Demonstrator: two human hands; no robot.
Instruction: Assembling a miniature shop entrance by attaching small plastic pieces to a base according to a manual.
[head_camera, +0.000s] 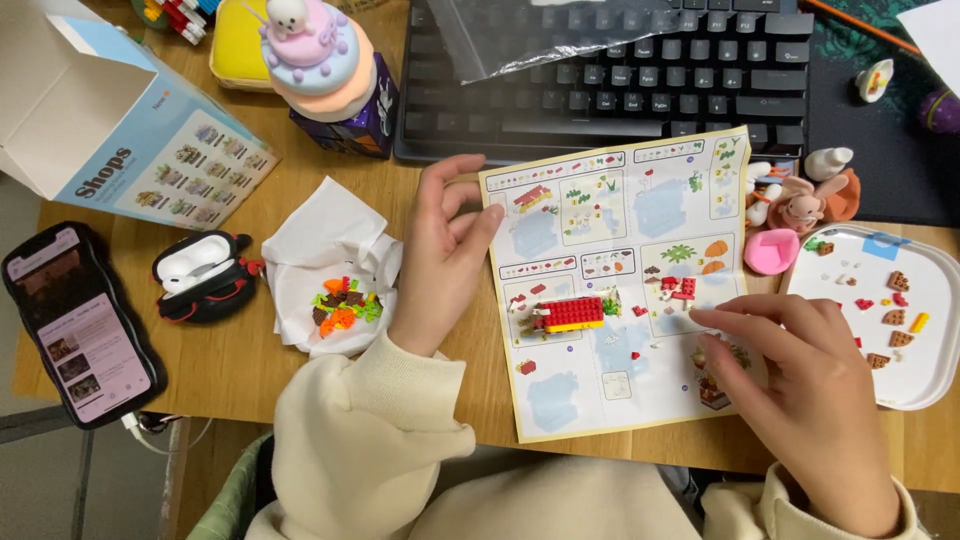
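Observation:
A folded instruction sheet (620, 280) with pictures lies on the wooden desk (230, 360). On it sits a small red and yellow brick build (570, 314) and a few loose red pieces (678, 288). My left hand (440, 250) rests on the sheet's left edge, fingers loosely curled, holding nothing I can see. My right hand (800, 390) hovers over the sheet's right part, fingertips pinched together near a partly hidden small build (712, 392); whether a piece is between them I cannot tell.
A white tray (930, 380) with small brown and red pieces lies at right. A crumpled white bag (335, 260) holds colourful bricks. Also here: a phone (80, 325), earbud case (200, 275), open box (110, 120), black keyboard (620, 80), cake-shaped toy (320, 55), rabbit figure (800, 205).

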